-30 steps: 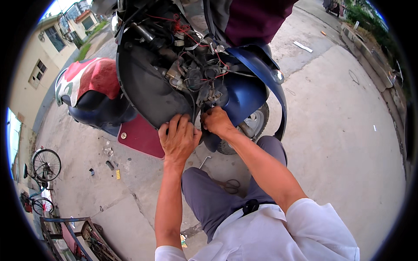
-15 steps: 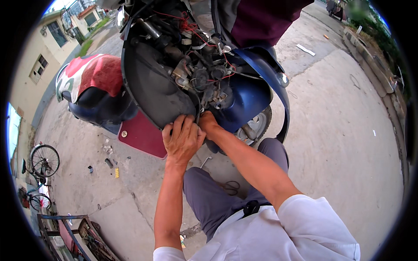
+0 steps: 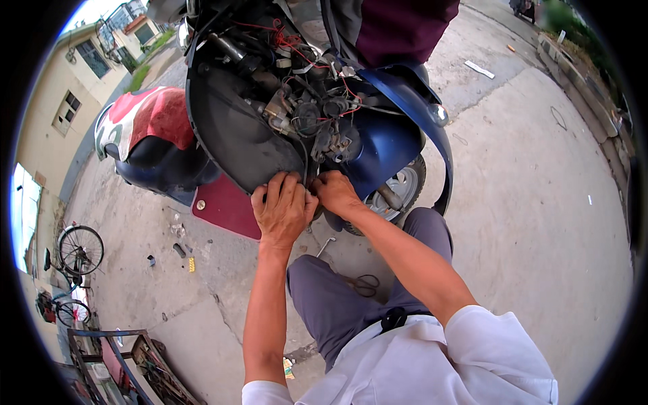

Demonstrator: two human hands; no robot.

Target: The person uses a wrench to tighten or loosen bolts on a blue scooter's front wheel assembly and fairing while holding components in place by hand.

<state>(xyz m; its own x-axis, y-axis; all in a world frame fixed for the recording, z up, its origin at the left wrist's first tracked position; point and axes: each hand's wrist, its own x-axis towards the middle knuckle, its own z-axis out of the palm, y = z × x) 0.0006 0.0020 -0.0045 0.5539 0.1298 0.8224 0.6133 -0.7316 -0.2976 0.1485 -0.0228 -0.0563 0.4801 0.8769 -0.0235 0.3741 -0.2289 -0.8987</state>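
An opened blue scooter front (image 3: 378,152) exposes dark mechanical parts and red wires (image 3: 287,44). My left hand (image 3: 283,209) grips the lower edge of a black inner panel (image 3: 239,131) with bent fingers laid over it. Beside it, my right hand (image 3: 337,196) has its fingers curled in the gap between that panel and the blue body, below the metal fittings (image 3: 337,145); what they hold is hidden. A maroon mat or board (image 3: 223,209) lies left of my hands, and the wheel (image 3: 405,185) shows behind my right forearm.
A cloth-covered seat (image 3: 145,118) is at left, with bicycles (image 3: 81,250) and a metal frame (image 3: 108,358) beyond. A wrench (image 3: 326,246) and a cord loop (image 3: 364,285) lie on the concrete (image 3: 526,216) near my knees. A low wall (image 3: 574,84) runs along the right.
My right hand slipped partly behind my left half a second ago and now shows more, a little to the right. My left hand stays on the panel edge. The view shifts slightly.
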